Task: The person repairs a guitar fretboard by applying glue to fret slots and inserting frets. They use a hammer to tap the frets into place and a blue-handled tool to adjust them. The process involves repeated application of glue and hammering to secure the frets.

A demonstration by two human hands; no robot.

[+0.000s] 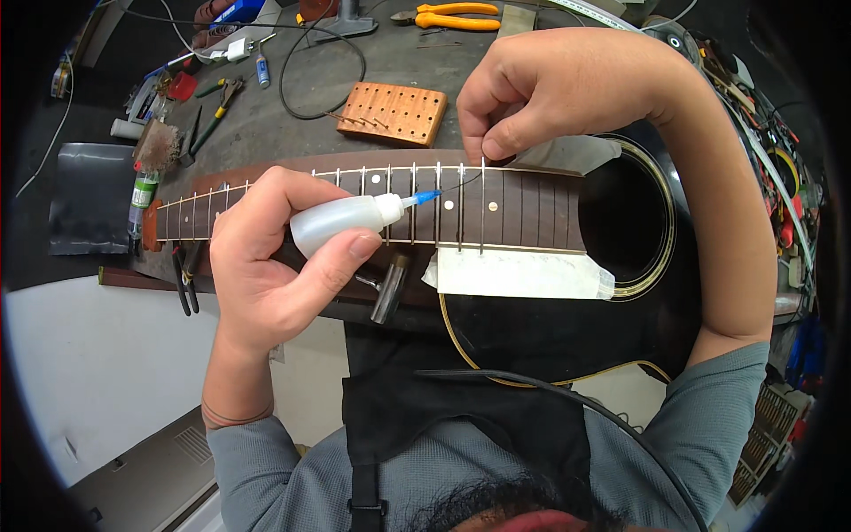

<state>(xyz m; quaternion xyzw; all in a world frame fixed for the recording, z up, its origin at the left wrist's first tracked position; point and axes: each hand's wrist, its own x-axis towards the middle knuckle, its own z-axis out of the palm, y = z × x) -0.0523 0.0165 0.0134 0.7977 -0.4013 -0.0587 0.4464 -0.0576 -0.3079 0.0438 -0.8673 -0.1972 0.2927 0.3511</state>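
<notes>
A black acoustic guitar (567,328) lies across the bench with its dark fretboard (523,208) facing up. My left hand (266,257) grips a small translucent squeeze bottle (341,222) with a blue needle tip (425,197) pointing right over the frets. My right hand (550,89) reaches in from the far side and pinches a thin metal fret wire (483,213) that stands across the fretboard near the sound hole (625,217). White tape (519,273) covers the guitar top beside the neck.
A wooden block with drilled holes (392,113) sits behind the neck. Orange-handled pliers (452,16), a black cable (310,80), cutters (213,111) and a small hammer (388,288) lie around. Cluttered tools fill the right edge (780,177).
</notes>
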